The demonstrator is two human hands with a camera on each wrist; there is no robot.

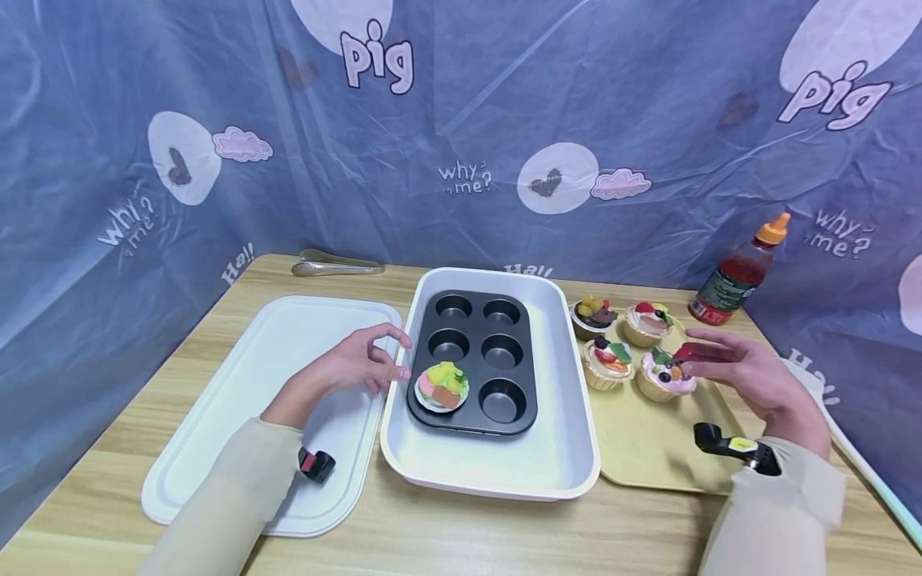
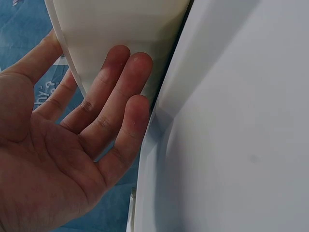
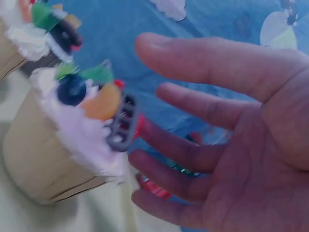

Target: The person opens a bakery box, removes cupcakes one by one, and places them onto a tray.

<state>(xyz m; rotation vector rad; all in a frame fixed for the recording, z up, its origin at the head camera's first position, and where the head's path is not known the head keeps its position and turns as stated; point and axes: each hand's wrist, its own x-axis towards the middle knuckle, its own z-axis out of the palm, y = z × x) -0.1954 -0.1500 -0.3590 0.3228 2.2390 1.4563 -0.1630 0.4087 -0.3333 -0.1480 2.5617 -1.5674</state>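
My left hand (image 1: 353,364) hovers by the left rim of a white bin (image 1: 569,432), its fingers loosely bent and nothing held; whether they touch the rim I cannot tell. Inside the bin lies a dark muffin pan (image 1: 474,368). A cupcake with yellow, pink and brown toppings (image 1: 442,387) sits in its near left cup. On the right, my right hand (image 1: 756,376) is spread beside a pink-iced cupcake (image 1: 663,378), with a gap between them in the right wrist view (image 3: 77,140). Three more cupcakes stand close by, among them one with strawberry-like toppings (image 1: 607,364).
A yellow tray (image 1: 648,448) lies under the cupcakes. Left of the bin is a white tray (image 1: 302,328). Metal tongs (image 1: 338,266) lie at the back, a red sauce bottle (image 1: 736,276) stands back right, and a printed blue curtain (image 1: 461,120) surrounds the table.
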